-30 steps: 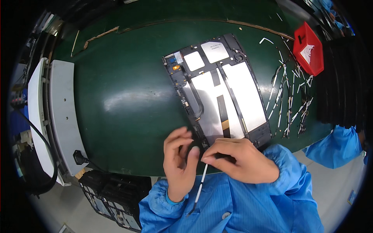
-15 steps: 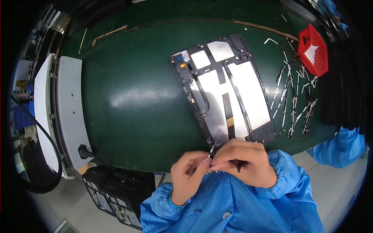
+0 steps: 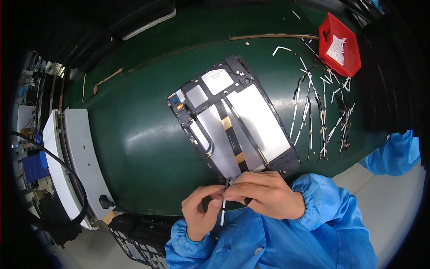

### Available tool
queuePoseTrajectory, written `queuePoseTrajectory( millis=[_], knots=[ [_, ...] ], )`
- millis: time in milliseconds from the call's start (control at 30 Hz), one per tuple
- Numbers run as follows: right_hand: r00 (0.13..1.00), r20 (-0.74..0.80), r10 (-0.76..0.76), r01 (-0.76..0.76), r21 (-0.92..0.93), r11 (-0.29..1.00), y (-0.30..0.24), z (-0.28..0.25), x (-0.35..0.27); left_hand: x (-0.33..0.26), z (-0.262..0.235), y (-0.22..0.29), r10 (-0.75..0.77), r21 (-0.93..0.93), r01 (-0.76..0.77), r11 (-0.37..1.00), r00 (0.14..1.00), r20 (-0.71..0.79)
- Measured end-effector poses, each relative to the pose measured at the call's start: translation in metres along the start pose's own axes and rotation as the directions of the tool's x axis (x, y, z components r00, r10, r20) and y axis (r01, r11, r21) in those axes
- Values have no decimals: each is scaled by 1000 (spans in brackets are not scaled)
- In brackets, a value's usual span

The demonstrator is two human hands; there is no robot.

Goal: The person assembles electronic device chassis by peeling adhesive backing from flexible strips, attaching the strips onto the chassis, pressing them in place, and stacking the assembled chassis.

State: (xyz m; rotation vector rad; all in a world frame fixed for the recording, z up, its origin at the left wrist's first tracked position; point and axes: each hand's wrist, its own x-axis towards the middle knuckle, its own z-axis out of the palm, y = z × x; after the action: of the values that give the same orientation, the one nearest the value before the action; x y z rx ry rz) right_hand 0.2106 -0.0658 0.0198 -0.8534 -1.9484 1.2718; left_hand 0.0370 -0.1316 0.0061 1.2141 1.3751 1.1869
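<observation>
My left hand (image 3: 201,208) is closed, its thumb and fingertips pinching a thin cable with a white strip (image 3: 222,214) hanging below. My right hand (image 3: 268,193) pinches the same cable from the other side, fingertips touching my left fingers. A dark end of the cable pokes out above the fingertips. Some black object shows partly under my right palm; its kind is hidden. Just beyond my hands lies an opened tablet-like device (image 3: 253,117), tilted on the table, with silver battery panels, a black and gold ribbon cable (image 3: 231,138) and a black frame.
Several thin cables with white strips (image 3: 309,112) lie on the green table (image 3: 139,166) at the right. Behind them stands a red bin (image 3: 351,56) with white strips inside. A white panelled unit (image 3: 83,152) and a black plug (image 3: 105,201) are at the left. Another person's blue sleeve (image 3: 392,154) appears at right.
The view has shifted, so the device appears further left. My hands have turned the cable, and its white strip now hangs below my fingers. The black object under my right palm shows less.
</observation>
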Motion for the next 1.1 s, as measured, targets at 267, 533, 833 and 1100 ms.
queuePoseTrajectory(
  millis=[267,533,833,1100],
  knots=[
    [999,-8,52,-52,-23,998,-2,0,2,-6,-2,10,-283,-212,302,930,952,112],
    [998,-48,-47,45,-42,998,1,-6,-4,-17,2,10,-280,-419,335,844,941,189],
    [965,20,-262,261,-177,949,-22,-55,-1,19,13,16,439,446,-457,770,886,150],
    [746,-651,-140,-394,-601,695,38,-245,30,41,10,7,352,309,-346,886,935,37]
  ],
)
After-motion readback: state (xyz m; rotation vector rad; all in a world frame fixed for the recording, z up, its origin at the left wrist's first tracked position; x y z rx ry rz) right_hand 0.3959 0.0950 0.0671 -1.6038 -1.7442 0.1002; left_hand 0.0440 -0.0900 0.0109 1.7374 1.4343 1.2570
